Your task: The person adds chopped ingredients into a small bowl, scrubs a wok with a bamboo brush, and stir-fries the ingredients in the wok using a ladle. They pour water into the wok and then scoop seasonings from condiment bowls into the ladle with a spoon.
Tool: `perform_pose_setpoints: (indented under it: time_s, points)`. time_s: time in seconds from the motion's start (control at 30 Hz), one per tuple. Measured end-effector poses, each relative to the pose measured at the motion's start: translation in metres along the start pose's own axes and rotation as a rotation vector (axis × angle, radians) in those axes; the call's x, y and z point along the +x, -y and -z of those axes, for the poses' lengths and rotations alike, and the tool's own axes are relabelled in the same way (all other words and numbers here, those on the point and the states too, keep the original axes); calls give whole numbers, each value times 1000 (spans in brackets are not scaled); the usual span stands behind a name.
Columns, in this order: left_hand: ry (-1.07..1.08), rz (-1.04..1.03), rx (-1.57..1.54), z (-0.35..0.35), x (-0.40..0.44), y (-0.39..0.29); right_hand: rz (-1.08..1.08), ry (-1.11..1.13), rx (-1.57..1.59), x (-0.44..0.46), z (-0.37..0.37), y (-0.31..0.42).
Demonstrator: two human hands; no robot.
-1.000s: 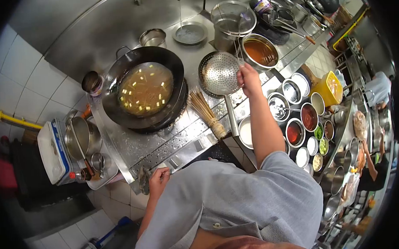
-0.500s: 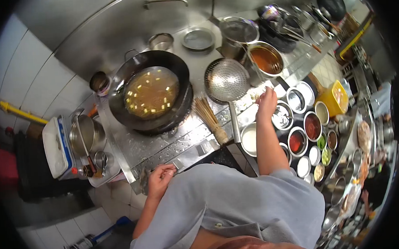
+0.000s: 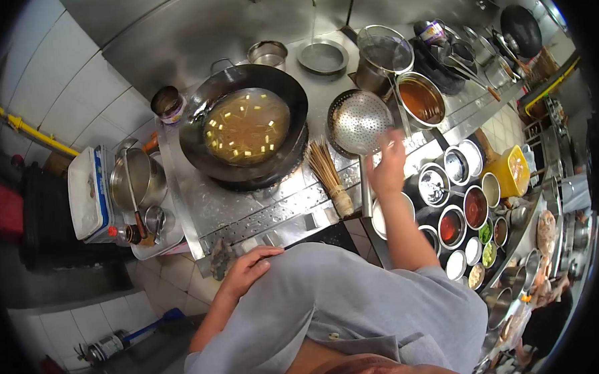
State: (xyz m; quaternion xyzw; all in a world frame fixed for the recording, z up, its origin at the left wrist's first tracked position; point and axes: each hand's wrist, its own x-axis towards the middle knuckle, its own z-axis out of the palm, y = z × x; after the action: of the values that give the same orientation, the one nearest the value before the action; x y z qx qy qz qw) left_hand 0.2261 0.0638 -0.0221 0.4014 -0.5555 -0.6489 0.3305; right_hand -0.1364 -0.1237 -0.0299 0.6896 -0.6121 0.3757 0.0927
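Note:
My right hand is stretched over the counter beside the perforated strainer, its fingers extended and somewhat blurred. Whether the fingertips touch the strainer's rim I cannot tell. The strainer's long handle runs down just left of that hand. Flat against the front of the grey shirt lies my left hand, fingers stretched out and holding nothing. A large black wok sits on the stove, with brownish liquid and floating pale cubes in it. A bamboo wok brush lies between wok and strainer.
A pot of orange-brown liquid stands beyond my right hand. Several seasoning pots, one with red sauce, crowd the right side, near a yellow container. At left are a metal pot and a white tub.
My right hand has moved left from the seasoning pots toward the strainer. My left hand's fingers have straightened on the shirt. The view has shifted, so the stove appears farther right.

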Motion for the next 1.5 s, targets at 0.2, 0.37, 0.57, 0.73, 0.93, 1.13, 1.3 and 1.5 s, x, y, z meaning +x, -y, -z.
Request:
perform_pose_setpoints:
  time_s: [0.2, 0.37, 0.57, 0.73, 0.93, 1.13, 1.3, 1.5]
  points:
    - [-45, -3, -7, 3, -7, 3, -556, 261, -407, 76, -16, -123]
    - [-89, 0, -4, 4, -11, 3, -599, 434, -219, 95, -26, -125]
    - [5, 26, -46, 14, -25, 30, -772, 448, -364, 109, 2, -73]
    - [-100, 170, -242, 10, -50, 41, -675, 504, -503, 98, -14, -118]
    - [-300, 663, 89, 26, -89, 76, -249, 180, -269, 54, 3, -43]
    - [-492, 405, 419, 29, -69, 103, 17, 947, 325, -72, -31, 63]
    - [-357, 398, 494, 34, -59, 89, 59, 1559, 406, -134, -44, 78]
    - [-71, 685, 623, 44, -105, 161, 61, 1868, -36, -195, -64, 32]
